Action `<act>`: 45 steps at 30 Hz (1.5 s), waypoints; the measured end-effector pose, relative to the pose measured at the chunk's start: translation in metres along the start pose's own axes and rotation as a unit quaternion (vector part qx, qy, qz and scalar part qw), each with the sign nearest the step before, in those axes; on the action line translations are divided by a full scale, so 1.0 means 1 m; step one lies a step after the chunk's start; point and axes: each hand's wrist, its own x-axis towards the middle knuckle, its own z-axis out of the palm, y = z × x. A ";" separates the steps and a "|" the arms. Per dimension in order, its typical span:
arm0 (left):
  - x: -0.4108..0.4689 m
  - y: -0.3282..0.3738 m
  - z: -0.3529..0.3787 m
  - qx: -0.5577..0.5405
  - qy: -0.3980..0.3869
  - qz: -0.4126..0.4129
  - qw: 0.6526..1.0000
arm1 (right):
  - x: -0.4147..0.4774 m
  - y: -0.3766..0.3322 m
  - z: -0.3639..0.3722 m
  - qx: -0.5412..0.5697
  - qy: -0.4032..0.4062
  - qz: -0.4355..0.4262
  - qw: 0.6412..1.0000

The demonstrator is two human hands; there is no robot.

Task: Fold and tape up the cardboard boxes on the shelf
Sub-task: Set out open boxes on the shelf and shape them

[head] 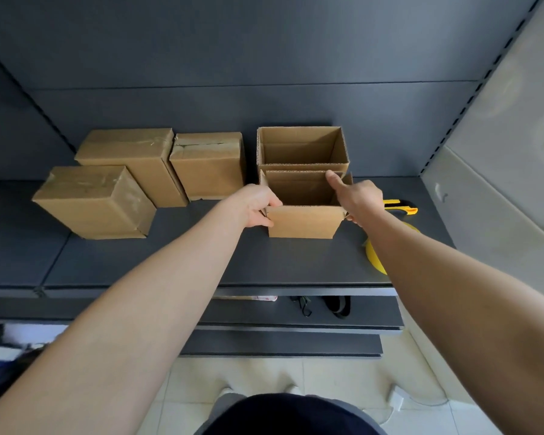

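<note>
On the grey shelf, open brown cardboard box sits right between left hand and right hand, each grip pinching a side.

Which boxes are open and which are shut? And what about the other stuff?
back-left box: shut, taped.
front-left box: shut, taped.
middle box: shut, taped.
back-right box: open on top.
front box: open, flaps up.
left grip: holding front box's left edge.
right grip: holding its right side, forefinger on far flap.
knife: lying on shelf.
tape roll: partly hidden.
</note>
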 end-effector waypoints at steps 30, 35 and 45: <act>0.012 0.032 -0.152 0.090 0.261 0.160 0.948 | -0.078 -0.161 0.130 -0.005 -0.107 -0.208 0.972; 0.011 0.038 -0.155 0.115 0.227 0.136 0.957 | -0.058 -0.166 0.154 0.046 -0.155 -0.080 0.984; 0.003 0.029 -0.154 0.004 0.183 0.067 0.981 | -0.065 -0.158 0.160 0.125 -0.115 -0.020 0.985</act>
